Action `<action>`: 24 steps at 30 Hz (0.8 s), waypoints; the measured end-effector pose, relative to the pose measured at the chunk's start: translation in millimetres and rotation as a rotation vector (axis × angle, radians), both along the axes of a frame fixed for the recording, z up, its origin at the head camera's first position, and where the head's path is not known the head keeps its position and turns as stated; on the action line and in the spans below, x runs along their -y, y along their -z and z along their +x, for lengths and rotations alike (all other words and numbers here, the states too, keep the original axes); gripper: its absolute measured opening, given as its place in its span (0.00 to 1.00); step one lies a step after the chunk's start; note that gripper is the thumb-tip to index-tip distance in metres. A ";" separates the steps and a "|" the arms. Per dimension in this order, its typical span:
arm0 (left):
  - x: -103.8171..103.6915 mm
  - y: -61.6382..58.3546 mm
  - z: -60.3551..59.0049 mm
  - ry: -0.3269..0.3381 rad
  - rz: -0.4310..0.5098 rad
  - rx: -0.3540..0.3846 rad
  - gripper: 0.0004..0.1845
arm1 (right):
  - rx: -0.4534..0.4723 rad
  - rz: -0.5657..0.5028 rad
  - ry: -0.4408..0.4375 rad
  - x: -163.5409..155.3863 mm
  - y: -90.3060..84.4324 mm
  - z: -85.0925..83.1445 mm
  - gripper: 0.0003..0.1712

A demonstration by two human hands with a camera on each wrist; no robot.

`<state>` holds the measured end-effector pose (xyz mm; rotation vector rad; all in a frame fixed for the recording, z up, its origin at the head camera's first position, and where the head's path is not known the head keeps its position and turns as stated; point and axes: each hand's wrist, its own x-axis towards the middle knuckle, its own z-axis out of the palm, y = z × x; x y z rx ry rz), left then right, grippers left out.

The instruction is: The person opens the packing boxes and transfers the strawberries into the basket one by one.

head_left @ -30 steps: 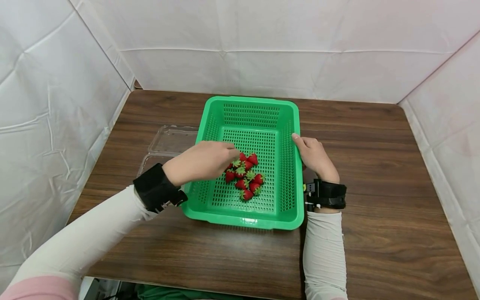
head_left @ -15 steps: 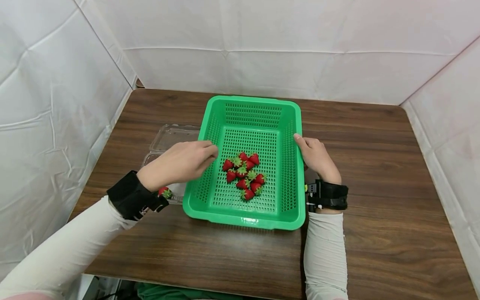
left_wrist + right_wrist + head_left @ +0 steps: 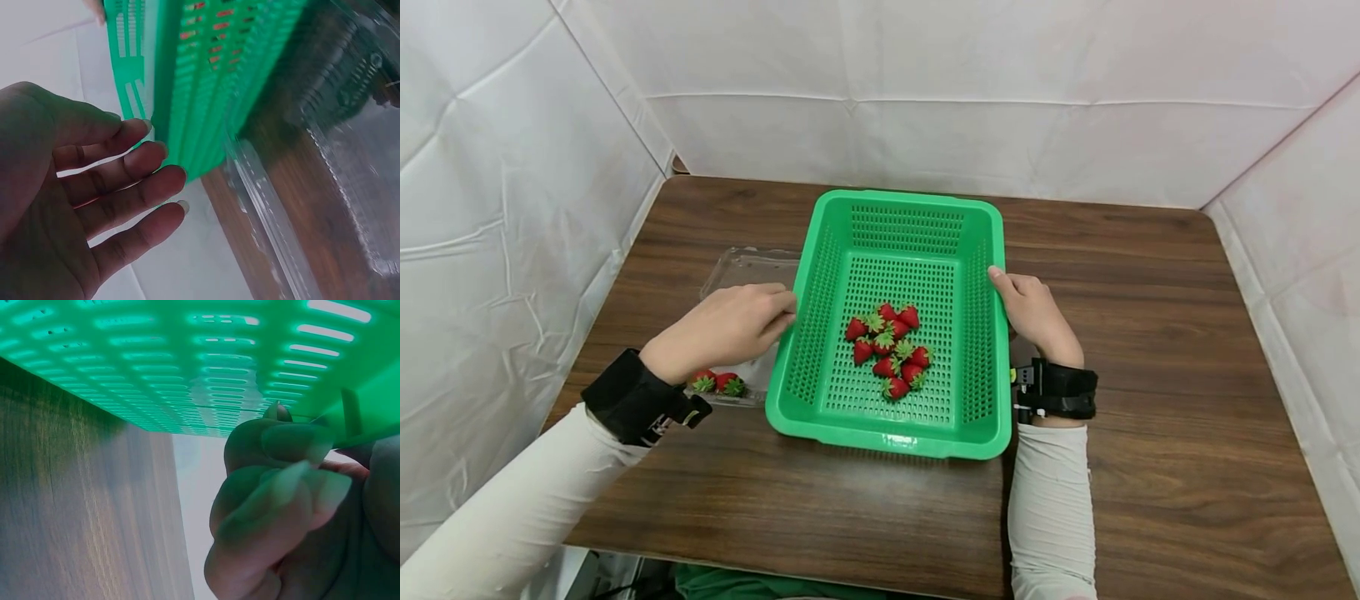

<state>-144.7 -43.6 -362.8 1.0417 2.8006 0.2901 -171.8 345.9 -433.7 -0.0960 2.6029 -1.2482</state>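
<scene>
Head view: most strawberries point(image 3: 887, 350) lie in the green basket point(image 3: 904, 208); two remain left of it; left hand point(image 3: 726, 325) relaxed, empty; right hand point(image 3: 1033, 315) grips its rim.

Your basket point(image 3: 902, 250) sits mid-table point(image 3: 1150, 292), with a heap of strawberries point(image 3: 887, 350) in it, toward its near end. Left of the basket, just beside it, lies the tray point(image 3: 741, 271), with two berries point(image 3: 717, 382) at its near end. Your left hand point(image 3: 722, 327) is over the tray; your right hand point(image 3: 1033, 312) is on the basket's right rim.
</scene>
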 end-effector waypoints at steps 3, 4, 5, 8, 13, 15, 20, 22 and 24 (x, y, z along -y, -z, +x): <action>7.7 1.6 -0.8 -0.027 -0.006 0.012 0.07 | 0.008 -0.016 0.004 0.1 0.2 0.2 0.34; 10.3 2.2 -0.6 -0.039 -0.010 0.022 0.07 | 0.011 -0.021 0.005 0.2 0.2 0.3 0.34; 12.9 2.9 -0.1 -0.050 -0.016 0.038 0.08 | 0.012 -0.024 0.004 0.3 0.0 0.3 0.34; 21.6 6.8 2.2 -0.070 -0.042 0.102 0.08 | 0.012 -0.026 0.001 0.9 -0.7 0.3 0.34; 35.2 16.0 4.5 -0.083 -0.108 0.216 0.03 | 0.014 -0.025 -0.002 0.9 -1.7 0.3 0.34; 38.9 19.4 4.5 -0.092 -0.138 0.254 0.05 | 0.018 -0.025 -0.002 0.7 -2.1 0.3 0.34; 44.2 28.5 4.9 -0.131 -0.191 0.355 0.12 | 0.026 -0.033 0.001 0.5 -2.2 0.4 0.35; 45.5 31.4 5.4 -0.140 -0.205 0.390 0.13 | 0.027 -0.037 0.003 0.6 -1.9 0.5 0.35; 47.0 33.7 5.7 -0.137 -0.218 0.407 0.15 | 0.026 -0.037 0.003 0.7 -1.8 0.5 0.35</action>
